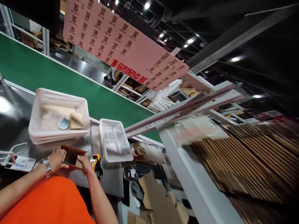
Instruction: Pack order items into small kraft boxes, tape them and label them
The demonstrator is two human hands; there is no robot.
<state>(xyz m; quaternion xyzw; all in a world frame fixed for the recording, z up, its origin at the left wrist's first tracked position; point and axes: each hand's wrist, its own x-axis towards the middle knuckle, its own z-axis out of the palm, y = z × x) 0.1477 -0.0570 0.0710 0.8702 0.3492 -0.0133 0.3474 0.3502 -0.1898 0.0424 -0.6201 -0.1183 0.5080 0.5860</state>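
Note:
A small brown cardboard box is held between my two hands near the front of the metal workbench, its open side facing me. My left hand, with a metal watch at the wrist, grips the box's left side. My right hand closes on its right side, with the thumb at the edge. Just right of the box sits a yellow and black tape dispenser, close to my right hand. Behind my hands, a white plastic basket holds clear plastic wrap, a round blue-topped container and a small tan box.
A second white basket stands right of the first. Beyond the bench runs a green conveyor belt. A pink board with codes hangs overhead. Metal posts, a keyboard and stacked flat cardboard are on the right.

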